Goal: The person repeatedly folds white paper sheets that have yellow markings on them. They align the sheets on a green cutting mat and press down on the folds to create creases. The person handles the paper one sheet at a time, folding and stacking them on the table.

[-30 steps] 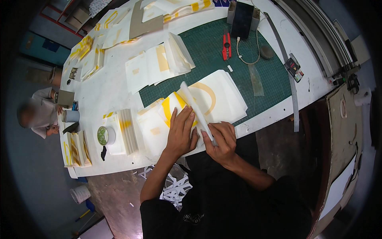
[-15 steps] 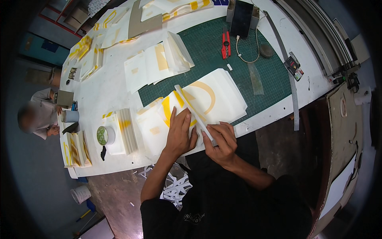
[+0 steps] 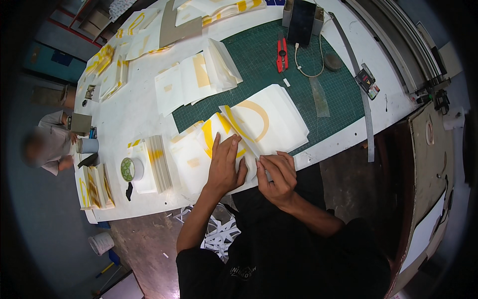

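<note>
In front of me lies a stack of white paper sheets (image 3: 286, 117) printed with yellow shapes, partly on the green cutting mat (image 3: 341, 92). A narrow fold (image 3: 240, 129) of one sheet stands up along the middle. My left hand (image 3: 225, 162) rests on the yellow-printed sheets left of the fold, its fingers stretched out and the thumb apart. At the near end of the fold, my right hand (image 3: 277, 178) pinches the paper edge between thumb and fingers. More printed sheets (image 3: 191, 162) reach out under and beside my left hand.
Behind are loose printed sheets (image 3: 181, 84), red-handled cutters (image 3: 282, 55), a phone (image 3: 301, 22) with a cable, and a metal ruler (image 3: 368, 129). A roll of tape (image 3: 132, 169) sits by a paper stack (image 3: 158, 164). At far left, another person (image 3: 52, 142) works at the table.
The raised fold has tipped over slightly and now shows more of its yellow-printed face. My right hand has shifted a little along its near end; my left hand stays nearly in place.
</note>
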